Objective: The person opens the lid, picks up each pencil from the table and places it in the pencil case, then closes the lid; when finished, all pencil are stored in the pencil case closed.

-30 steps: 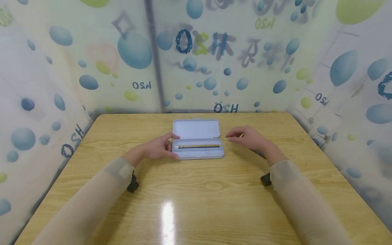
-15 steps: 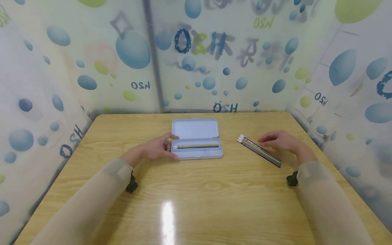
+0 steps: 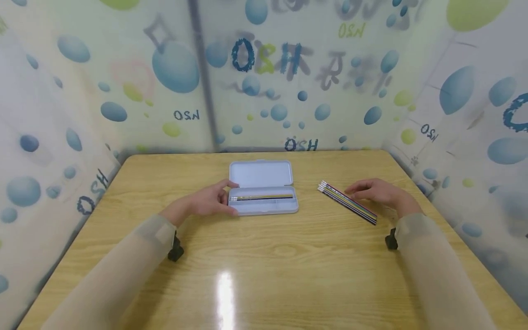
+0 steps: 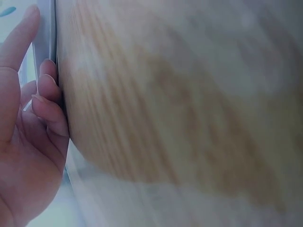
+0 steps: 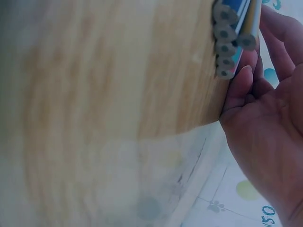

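Observation:
An open light-blue pencil case (image 3: 264, 206) lies on the table with its lid (image 3: 261, 173) tipped back. Two or so pencils (image 3: 268, 197) lie lengthwise inside. My left hand (image 3: 206, 199) grips the case's left end, thumb at the front corner and a finger near the hinge; the other fingers curl against the side in the left wrist view. My right hand (image 3: 381, 195) is at a slanted row of several striped pencils (image 3: 346, 202), fingertips right at their far edge. In the right wrist view one pencil (image 5: 248, 38) sits above the row; whether I pinch it I cannot tell.
The wooden table (image 3: 284, 266) carries the case and the pencils. Patterned walls (image 3: 264, 105) enclose its back and both sides. Bare table top lies between the case and the loose pencils.
My right hand has moved right from beside the case to the loose pencils, uncovering them, then edged slightly closer. My left hand stays on the case.

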A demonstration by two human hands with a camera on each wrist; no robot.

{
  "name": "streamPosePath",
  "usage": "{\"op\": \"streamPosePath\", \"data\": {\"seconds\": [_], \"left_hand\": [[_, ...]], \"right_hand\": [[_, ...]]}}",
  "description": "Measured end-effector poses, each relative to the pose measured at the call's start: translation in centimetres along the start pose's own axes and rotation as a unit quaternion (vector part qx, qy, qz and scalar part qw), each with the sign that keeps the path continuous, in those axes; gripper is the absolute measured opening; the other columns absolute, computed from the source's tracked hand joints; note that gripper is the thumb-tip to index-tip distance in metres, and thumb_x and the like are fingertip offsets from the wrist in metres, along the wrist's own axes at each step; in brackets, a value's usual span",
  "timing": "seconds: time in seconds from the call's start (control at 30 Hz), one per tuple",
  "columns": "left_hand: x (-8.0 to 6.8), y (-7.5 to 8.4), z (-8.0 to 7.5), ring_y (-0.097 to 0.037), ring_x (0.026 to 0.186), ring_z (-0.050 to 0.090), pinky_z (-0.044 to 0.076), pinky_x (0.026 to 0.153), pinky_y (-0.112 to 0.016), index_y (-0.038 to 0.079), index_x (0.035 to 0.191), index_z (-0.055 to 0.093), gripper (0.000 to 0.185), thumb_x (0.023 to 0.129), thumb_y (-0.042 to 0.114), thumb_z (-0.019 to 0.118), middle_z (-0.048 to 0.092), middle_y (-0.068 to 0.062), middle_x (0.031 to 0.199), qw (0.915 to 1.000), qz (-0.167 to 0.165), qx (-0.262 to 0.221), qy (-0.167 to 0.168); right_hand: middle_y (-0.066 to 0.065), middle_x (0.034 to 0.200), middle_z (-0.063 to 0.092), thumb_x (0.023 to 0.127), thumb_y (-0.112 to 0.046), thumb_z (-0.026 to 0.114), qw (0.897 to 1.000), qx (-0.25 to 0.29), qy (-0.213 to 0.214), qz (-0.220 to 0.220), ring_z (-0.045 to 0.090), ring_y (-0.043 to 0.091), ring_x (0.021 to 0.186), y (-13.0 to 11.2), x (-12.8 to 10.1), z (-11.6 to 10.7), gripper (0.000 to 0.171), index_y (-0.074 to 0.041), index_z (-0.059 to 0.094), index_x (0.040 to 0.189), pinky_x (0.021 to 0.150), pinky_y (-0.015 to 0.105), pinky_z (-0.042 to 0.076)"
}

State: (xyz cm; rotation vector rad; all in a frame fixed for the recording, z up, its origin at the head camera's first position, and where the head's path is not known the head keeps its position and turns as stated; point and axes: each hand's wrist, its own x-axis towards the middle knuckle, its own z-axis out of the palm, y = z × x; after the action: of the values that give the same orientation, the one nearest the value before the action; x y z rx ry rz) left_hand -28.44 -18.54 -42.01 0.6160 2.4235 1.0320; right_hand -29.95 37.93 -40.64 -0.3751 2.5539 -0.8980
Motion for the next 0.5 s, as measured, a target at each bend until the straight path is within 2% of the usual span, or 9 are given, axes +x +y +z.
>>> {"op": "streamPosePath", "data": {"seconds": [0.3, 0.5], "left_hand": [[0.01, 0.07, -0.26, -0.018, 0.082, 0.054, 0.044, 0.076, -0.028, 0.015, 0.164, 0.037, 0.092, 0.094, 0.04, 0.09, 0.063, -0.004, 0.091, 1.0, 0.0, -0.005, -0.001], [0.0, 0.24, -0.21, -0.018, 0.081, 0.054, 0.044, 0.074, -0.027, 0.014, 0.165, 0.036, 0.092, 0.094, 0.039, 0.089, 0.062, -0.005, 0.09, 1.0, 0.0, -0.008, -0.004]], "right_hand": [[0.018, 0.154, 0.064, 0.11, -0.035, 0.068, 1.0, -0.005, 0.009, 0.009, 0.054, 0.042, 0.146, -0.3, 0.04, 0.01, 0.04, -0.013, 0.073, 0.143, 0.122, 0.064, 0.04], [0.018, 0.156, 0.063, 0.111, -0.037, 0.066, 1.0, -0.008, 0.018, 0.019, 0.055, 0.041, 0.144, -0.34, -0.06, -0.03, 0.04, -0.015, 0.073, 0.144, 0.12, 0.06, 0.043]]}}
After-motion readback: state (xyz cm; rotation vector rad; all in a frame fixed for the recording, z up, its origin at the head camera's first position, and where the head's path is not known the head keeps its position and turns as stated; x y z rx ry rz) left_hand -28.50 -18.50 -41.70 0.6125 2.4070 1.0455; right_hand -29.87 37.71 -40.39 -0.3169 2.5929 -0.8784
